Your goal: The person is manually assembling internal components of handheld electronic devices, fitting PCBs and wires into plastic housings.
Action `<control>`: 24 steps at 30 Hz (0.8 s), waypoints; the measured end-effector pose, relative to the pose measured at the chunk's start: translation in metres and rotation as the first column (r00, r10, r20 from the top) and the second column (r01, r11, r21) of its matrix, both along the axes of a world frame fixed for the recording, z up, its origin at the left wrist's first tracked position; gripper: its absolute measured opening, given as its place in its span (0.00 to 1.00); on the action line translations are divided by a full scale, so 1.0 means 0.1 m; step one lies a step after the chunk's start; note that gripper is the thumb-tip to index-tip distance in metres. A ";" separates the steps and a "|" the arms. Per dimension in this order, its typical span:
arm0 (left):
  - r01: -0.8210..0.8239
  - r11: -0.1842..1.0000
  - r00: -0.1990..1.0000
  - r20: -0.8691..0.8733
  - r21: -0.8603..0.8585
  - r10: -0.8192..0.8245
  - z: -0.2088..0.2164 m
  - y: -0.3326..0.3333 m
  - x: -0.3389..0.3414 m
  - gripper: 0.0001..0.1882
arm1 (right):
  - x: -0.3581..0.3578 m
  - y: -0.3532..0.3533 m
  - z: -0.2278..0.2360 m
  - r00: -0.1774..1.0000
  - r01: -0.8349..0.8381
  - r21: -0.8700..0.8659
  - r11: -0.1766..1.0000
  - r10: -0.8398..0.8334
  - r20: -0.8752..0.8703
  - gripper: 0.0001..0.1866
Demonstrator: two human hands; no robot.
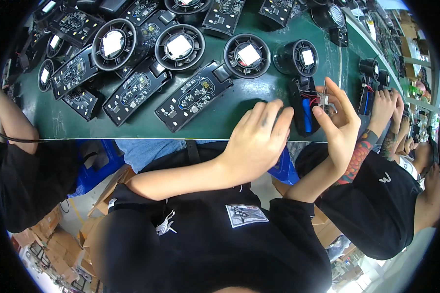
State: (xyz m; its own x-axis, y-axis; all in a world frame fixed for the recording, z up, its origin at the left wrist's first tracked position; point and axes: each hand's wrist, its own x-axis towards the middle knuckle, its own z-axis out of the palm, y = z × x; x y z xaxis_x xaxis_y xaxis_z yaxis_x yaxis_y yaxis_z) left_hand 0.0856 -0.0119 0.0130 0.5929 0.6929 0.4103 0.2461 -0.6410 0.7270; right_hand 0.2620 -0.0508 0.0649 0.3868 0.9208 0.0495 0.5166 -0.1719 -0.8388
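An opened handheld fan [303, 110] lies at the table's near edge, its round head [305, 57] pointing away from me. In its black handle a blue cylindrical battery [307, 115] and red wires show. My left hand [259, 136] is closed, with bent fingers against the handle's left side; its thumb is hidden. On the other side, my right hand [342, 119] pinches a small circuit board with a white connector [323, 100] between thumb and fingers, with one finger raised. The board is mostly covered by the fingers.
Several similar black fans with exposed circuit boards [195, 95] crowd the green table [259, 97] on the left and back. A co-worker's hand [384, 107] works on another opened fan [365, 97] at right. Another person's arm [17, 119] rests at far left.
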 end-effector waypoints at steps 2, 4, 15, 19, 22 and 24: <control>0.049 0.998 0.999 0.001 -0.025 -0.049 -0.01 0.06 0.05 0.23 | 0.00 -0.02 -0.02 0.973 0.042 0.029 0.999 -0.034 -0.229 0.27; 0.048 0.998 0.999 0.026 -0.026 -0.048 -0.02 0.08 0.11 0.26 | 0.00 -0.03 -0.02 0.962 0.064 0.032 0.997 -0.053 -0.267 0.27; 0.074 0.993 0.997 0.009 -0.091 -0.073 -0.08 0.16 0.04 0.28 | -0.09 -0.04 -0.16 0.785 0.015 0.075 0.997 0.035 -0.618 0.29; 0.106 0.964 0.994 0.057 -0.245 -0.095 -0.04 0.08 -0.07 0.30 | -0.11 -0.04 -0.21 0.816 -0.113 0.142 0.983 0.173 -0.551 0.31; 0.082 0.980 0.996 0.030 -0.180 -0.078 -0.04 0.07 -0.14 0.32 | -0.14 -0.04 -0.20 0.806 -0.150 0.132 0.980 0.198 -0.558 0.31; 0.081 0.988 0.997 0.001 -0.131 -0.081 -0.06 0.06 -0.15 0.33 | -0.15 -0.05 -0.22 0.805 -0.155 0.133 0.979 0.203 -0.558 0.32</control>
